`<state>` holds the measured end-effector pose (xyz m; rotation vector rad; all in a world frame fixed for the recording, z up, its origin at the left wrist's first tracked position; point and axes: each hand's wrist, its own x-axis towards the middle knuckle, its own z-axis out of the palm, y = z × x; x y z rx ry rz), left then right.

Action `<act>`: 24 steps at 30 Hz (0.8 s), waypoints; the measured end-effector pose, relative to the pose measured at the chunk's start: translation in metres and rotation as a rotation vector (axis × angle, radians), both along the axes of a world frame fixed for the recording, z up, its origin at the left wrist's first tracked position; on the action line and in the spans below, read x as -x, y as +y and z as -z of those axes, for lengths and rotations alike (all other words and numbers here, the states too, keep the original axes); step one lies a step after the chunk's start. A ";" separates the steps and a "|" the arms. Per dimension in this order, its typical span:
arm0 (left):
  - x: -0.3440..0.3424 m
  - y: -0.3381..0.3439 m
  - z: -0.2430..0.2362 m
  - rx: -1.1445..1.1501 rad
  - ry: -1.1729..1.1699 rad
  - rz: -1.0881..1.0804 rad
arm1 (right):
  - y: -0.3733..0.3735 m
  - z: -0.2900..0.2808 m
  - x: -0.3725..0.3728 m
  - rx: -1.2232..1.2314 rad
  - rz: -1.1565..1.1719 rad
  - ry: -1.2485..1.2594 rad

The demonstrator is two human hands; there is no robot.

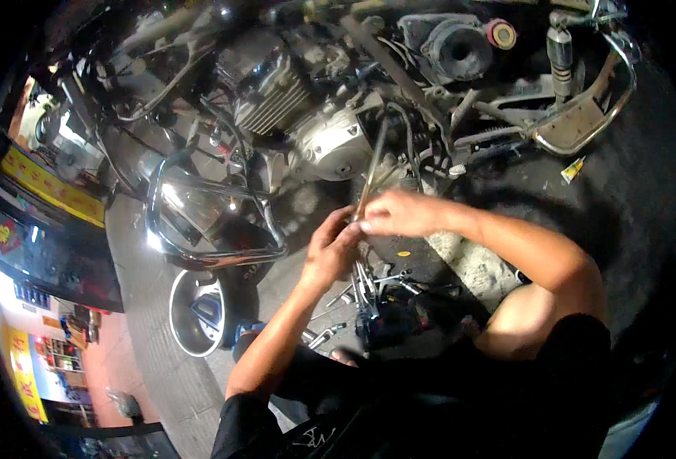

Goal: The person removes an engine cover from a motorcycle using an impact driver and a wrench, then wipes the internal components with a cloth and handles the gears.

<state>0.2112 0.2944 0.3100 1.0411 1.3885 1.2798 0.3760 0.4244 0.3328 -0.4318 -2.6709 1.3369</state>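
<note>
My left hand is closed round the lower end of a long, slim metal rod. My right hand pinches at the same end, its fingers touching those of my left. The rod slants up beside the round silver engine case of a motorcycle, next to dark hoses. Exactly what lies between my fingertips is hidden. Below my hands, several wrenches and other metal tools lie in a pile on the ground.
A chrome guard bar juts out at the left, with a metal bowl below it. A chrome footboard frame and small yellow tube are at the right. A light stone-like block sits near my right forearm. A lit shopfront stands far left.
</note>
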 end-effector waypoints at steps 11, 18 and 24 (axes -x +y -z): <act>-0.005 0.013 -0.020 0.021 0.191 -0.109 | 0.024 0.070 0.081 0.651 0.759 0.896; -0.041 0.018 -0.042 0.168 -0.071 -0.143 | 0.040 0.056 0.071 1.027 0.673 0.894; 0.006 0.022 -0.084 0.349 0.216 -0.148 | 0.034 0.041 0.089 1.222 0.594 0.858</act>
